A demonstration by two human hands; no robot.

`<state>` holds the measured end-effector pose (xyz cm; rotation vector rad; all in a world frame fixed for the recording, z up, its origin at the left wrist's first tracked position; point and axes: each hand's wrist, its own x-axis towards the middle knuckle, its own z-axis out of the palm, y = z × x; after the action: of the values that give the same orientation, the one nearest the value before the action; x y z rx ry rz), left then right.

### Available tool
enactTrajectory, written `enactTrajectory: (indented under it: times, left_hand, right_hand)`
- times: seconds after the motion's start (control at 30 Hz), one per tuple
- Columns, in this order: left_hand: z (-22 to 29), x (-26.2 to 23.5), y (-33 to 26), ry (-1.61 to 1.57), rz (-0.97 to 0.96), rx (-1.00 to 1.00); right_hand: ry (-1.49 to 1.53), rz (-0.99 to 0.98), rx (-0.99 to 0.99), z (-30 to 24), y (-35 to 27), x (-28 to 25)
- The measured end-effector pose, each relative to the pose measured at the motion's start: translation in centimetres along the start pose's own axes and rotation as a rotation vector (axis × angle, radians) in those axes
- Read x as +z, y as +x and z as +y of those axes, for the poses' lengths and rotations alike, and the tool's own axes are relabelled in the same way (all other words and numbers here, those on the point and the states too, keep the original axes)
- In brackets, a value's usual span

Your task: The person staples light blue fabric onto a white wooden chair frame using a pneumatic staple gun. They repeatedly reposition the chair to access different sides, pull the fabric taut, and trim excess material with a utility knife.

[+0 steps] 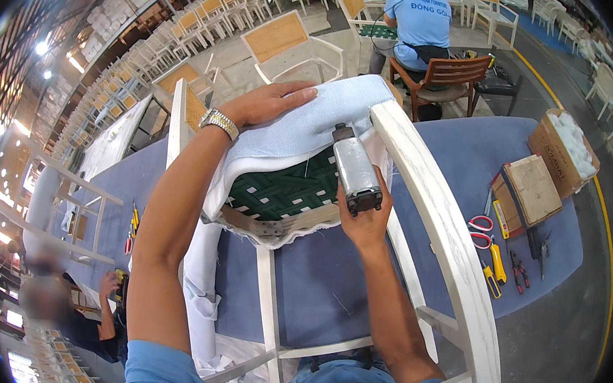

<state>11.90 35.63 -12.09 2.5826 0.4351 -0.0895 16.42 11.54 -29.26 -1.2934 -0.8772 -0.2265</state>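
A white-painted chair frame (441,192) is tipped in front of me, with its seat's underside showing dark green woven webbing (277,189). Light blue fabric (305,122) wraps over the seat's far edge, and white cloth with frayed edges hangs along the near edge. My left hand (274,103), with a metal wristwatch above it, lies flat on the fabric with its fingers stretched out. My right hand (366,222) is wrapped round a silver and black staple gun (356,168), whose nose points at the fabric's right part. The grip is mostly hidden by my fingers.
A blue-covered table (464,143) bears scissors (481,232), yellow cutters (497,264), pliers (518,272) and cardboard boxes (561,152). Another chair frame (90,205) and a person (92,311) are at left. A seated person (417,26) is beyond, among rows of chairs.
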Motion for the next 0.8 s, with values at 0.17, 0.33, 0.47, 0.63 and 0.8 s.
enactTrajectory:
  times: [0.17,0.33,0.47,0.63,0.8]
  left_hand:
    - [1.3,1.5,-1.7,0.22,0.092,0.044]
    - [2.1,3.4,-3.3,0.454,0.256,0.075]
    - [2.6,4.4,-3.8,0.543,0.32,0.007]
    - [3.3,5.0,-4.0,0.582,0.354,-0.038]
    - [2.6,5.6,-3.8,0.634,0.413,-0.01]
  right_hand:
    - [0.042,-0.054,0.033,1.5,-0.3,-0.3]
    - [-0.088,0.002,-0.186,2.2,-1.2,0.7]
    - [-0.063,-0.053,-0.156,1.3,-1.8,1.5]
    - [-0.213,0.035,-0.374,-0.9,-1.1,2.0]
    - [-0.188,-0.009,-0.215,-1.3,-1.6,2.0]
